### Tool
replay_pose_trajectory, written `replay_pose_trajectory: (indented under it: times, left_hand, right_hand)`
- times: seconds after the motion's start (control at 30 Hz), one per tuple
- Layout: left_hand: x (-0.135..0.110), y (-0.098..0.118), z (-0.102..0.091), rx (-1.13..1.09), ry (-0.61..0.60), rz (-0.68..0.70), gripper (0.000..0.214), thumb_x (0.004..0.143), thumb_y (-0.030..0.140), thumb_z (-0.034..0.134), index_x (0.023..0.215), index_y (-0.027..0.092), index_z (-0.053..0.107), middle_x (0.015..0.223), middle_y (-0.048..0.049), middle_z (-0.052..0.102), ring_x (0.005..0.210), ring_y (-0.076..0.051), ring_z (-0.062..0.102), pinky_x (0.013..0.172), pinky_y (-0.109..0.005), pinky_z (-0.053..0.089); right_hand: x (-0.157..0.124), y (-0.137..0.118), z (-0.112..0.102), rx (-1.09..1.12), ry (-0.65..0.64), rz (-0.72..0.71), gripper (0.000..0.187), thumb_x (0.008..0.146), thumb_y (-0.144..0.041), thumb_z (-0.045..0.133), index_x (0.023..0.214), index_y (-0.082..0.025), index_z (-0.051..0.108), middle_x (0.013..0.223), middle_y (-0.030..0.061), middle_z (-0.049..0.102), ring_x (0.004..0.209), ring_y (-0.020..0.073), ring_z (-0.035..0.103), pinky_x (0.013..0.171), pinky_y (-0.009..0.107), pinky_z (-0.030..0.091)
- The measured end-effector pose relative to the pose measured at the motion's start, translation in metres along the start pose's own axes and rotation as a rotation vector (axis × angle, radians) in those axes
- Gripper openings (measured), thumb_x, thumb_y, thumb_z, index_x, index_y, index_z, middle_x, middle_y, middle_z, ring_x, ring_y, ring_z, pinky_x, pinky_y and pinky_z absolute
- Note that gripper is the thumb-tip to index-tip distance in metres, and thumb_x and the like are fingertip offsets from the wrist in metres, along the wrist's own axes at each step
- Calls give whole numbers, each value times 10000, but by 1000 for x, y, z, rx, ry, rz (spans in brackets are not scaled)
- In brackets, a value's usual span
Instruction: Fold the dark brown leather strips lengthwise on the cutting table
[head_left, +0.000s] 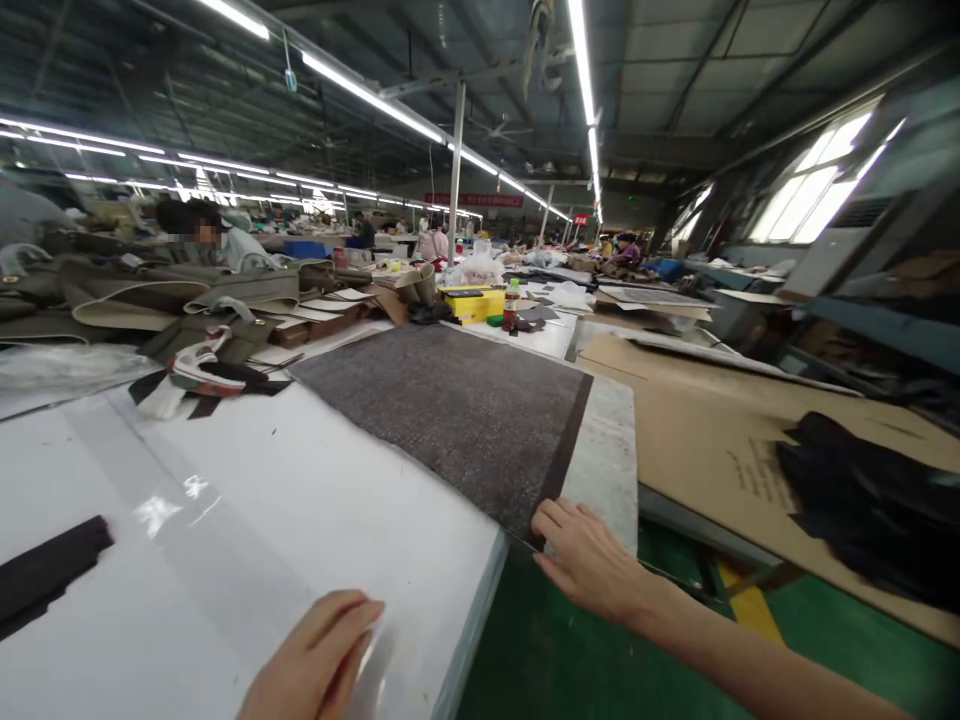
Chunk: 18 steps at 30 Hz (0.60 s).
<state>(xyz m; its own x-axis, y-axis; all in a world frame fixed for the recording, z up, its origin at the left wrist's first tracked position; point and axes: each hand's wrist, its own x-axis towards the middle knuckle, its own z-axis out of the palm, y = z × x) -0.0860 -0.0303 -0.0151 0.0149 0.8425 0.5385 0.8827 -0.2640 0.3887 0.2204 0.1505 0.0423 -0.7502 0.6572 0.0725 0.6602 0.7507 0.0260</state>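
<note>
A large dark brown, mottled sheet (450,400) with a plain darker strip along its right edge lies at the far end of the white tabletop (247,500). My right hand (592,560) grips its near right corner, fingers on top and thumb beneath. At the bottom of the view, my left hand (319,655) is over the white top with its fingers pressed together. Whether anything is between those fingers is hidden; a shiny patch shows beside them. Under the sheet's right side, a pale grey board (604,440) sticks out.
Dark strips (49,570) lie at the left. A tape roll (206,370) sits by stacked olive-grey pieces (172,290). Beyond the sheet stand a yellow box (472,304) and a bottle (511,305). At right, cardboard (697,430) bears black material (870,510). A co-worker is at far left.
</note>
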Motion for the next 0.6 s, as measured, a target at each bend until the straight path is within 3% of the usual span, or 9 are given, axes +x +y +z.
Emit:
replay_pose_trajectory:
  times: [0.1,0.23,0.47,0.6]
  left_hand:
    - [32,34,18,-63,-130,13,229,934,255,471,1107,239,620,1093,-54,639,981,-145,638,842,-186,528]
    - [58,66,37,-102,-201,25,259,920,154,417,1095,197,604,1077,-91,619,967,-177,624,829,-263,545]
    - [92,90,65,-82,-369,56,369,865,25,392,1155,189,553,1172,-79,584,1056,-227,537,894,-392,496]
    - [99,94,84,-13,-394,146,486,810,-15,406,1251,166,501,1296,-76,538,1154,-239,484,985,-408,437]
  right_hand:
    - [2,4,6,1,15,9,77,842,-209,569,900,-188,523,955,47,543,867,227,493,742,355,355]
    - [7,12,9,-15,11,-27,46,861,-221,556,878,-188,528,937,44,547,862,224,498,735,350,351]
    - [15,20,6,24,-32,-125,31,845,-153,558,846,-183,549,901,37,562,851,203,518,697,310,350]
    - [18,25,2,50,-55,-168,43,862,-152,545,835,-184,554,880,25,566,821,180,523,659,287,345]
